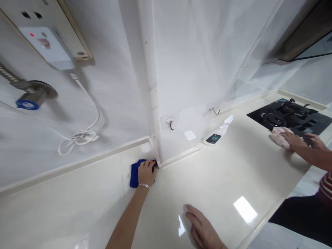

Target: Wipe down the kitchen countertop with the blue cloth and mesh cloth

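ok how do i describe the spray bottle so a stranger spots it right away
Start at the black glass gas hob set into the cream countertop. Moving left along the wall, a white spray bottle lies on its side, spray head toward the hob. Its dark label sets it apart from the small white square and hooks on the wall beside it.

Kitchen corner: pale marble-look walls (197, 52) above a cream counter (220, 183).

On the left wall, a control box (46, 48) shows a red light above a trailing white cable (88, 119) and a braided-hose valve (35, 95); two hooks (214, 110) stick on the corner wall; a black hob (287, 116) sits at right.
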`<state>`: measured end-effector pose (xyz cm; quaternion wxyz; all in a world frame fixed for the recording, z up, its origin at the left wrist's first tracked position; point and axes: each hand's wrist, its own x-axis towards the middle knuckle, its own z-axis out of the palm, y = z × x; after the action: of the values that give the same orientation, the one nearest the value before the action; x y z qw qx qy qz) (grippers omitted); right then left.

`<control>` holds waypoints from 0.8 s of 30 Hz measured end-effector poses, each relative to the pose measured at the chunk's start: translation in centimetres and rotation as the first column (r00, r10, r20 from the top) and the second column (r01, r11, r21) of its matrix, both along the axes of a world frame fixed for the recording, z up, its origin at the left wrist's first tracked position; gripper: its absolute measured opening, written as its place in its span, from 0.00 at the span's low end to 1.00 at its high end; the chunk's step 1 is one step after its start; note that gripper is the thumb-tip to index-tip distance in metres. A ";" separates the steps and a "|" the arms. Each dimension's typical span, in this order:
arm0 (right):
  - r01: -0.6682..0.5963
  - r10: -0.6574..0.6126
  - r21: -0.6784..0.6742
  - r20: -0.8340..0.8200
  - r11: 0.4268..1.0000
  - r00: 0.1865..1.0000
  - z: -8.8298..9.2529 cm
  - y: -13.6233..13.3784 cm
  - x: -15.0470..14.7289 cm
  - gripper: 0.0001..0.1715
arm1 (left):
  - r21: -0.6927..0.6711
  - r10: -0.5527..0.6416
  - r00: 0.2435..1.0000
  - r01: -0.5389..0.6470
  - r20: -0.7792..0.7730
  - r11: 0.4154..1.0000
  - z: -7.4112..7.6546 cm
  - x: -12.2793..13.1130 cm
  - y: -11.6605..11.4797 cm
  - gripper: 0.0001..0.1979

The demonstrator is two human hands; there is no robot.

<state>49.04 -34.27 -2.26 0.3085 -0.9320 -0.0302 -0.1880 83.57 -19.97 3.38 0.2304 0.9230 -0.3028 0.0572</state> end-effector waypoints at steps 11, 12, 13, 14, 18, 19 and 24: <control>0.014 -0.013 -0.014 0.083 1.000 0.996 -0.5 0.2 0.4 0.35 | -0.029 -0.343 0.939 0.342 -0.008 0.939 -0.2 -18.6 0.5 0.17; 0.017 -0.017 -0.002 0.087 1.000 0.996 -0.6 0.2 0.4 0.35 | -0.034 -0.365 0.931 0.364 -0.009 0.931 -0.4 -19.4 0.5 0.18; 0.021 -0.022 0.010 0.089 1.000 0.996 -0.7 0.1 0.3 0.35 | -0.040 -0.383 0.924 0.383 -0.008 0.923 -0.6 -19.9 0.7 0.18; 0.023 -0.025 0.021 0.090 1.000 0.996 -0.8 0.1 0.2 0.35 | -0.044 -0.397 0.918 0.396 -0.007 0.917 -0.7 -19.9 1.0 0.19; 0.027 -0.031 0.043 0.089 0.999 0.996 -0.8 0.0 0.0 0.36 | -0.056 -0.355 0.935 0.355 0.015 0.933 -0.9 -16.3 3.7 0.18; 0.020 -0.024 0.046 0.094 0.999 0.995 -0.8 0.0 0.0 0.36 | -0.057 -0.316 0.949 0.316 0.023 0.947 -0.8 -14.8 4.6 0.18; 0.020 -0.028 0.076 0.094 0.997 0.995 -0.7 0.0 -0.1 0.35 | -0.046 -0.042 0.997 0.044 0.057 0.998 -0.3 -7.0 6.9 0.17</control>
<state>48.99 -34.29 -3.01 0.3391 -0.9101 -0.0265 -0.2368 76.55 -13.06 3.08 0.2446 0.9086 -0.3276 0.0853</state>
